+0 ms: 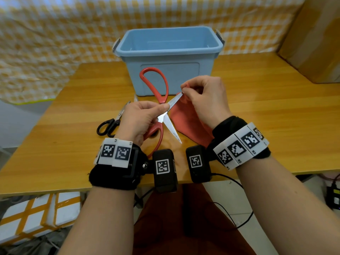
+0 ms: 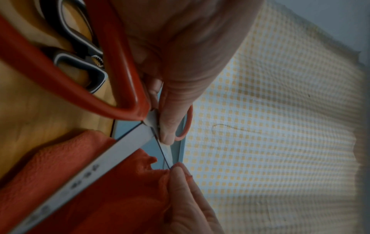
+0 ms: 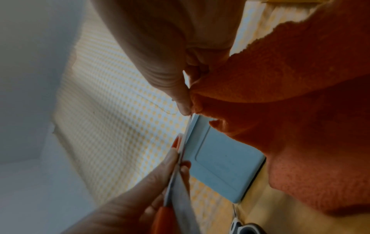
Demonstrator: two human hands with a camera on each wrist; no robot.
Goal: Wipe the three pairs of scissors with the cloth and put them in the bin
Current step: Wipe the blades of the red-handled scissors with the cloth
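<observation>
Wooden table (image 1: 257, 111) | black scissors (image 1: 110, 124) near bin (image 1: 169, 52) | left hand (image 1: 139, 118) grips red scissors (image 1: 161, 100) | right hand (image 1: 204, 96) pinches cloth (image 1: 185, 122) on blade

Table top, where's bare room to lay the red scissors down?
Free: the table right of the bin, and the near-left corner before the black scissors. Crowded: in front of the bin, where both hands, red scissors and cloth are.

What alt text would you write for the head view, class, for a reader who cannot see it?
A left hand holds open red-handled scissors while the right hand pinches a red cloth around one blade tip. Black-handled scissors lie on the wooden table before a blue bin.
</observation>
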